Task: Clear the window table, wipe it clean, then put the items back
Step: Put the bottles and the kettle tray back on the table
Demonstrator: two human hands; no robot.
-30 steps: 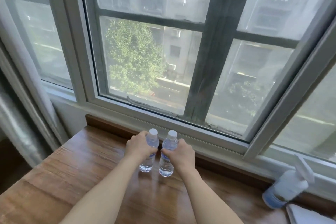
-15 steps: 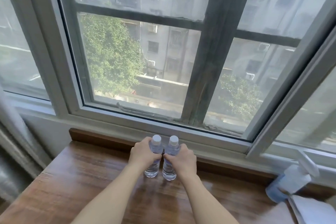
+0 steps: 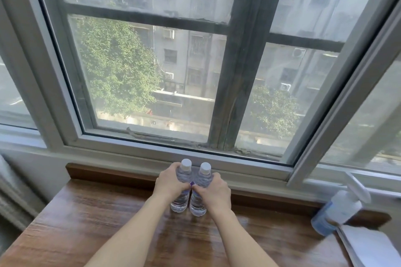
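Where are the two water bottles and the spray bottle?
left water bottle (image 3: 186,165), head view, white cap
right water bottle (image 3: 205,167), head view, white cap
spray bottle (image 3: 338,207), head view, translucent body

A streaked, grey-framed window (image 3: 238,71) rises just beyond the fingers (image 3: 218,180), with a leafy tree (image 3: 117,67) and apartment blocks (image 3: 191,54) outside. A pale curtain (image 3: 13,197) hangs far to their left.

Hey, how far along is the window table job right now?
The table looks shiny, perhaps already wiped, though I can't confirm. In hand: the left hand and right hand each grip a water bottle, standing together near the window. Left: letting go, and perhaps dealing with the spray bottle and white sheets at the right.
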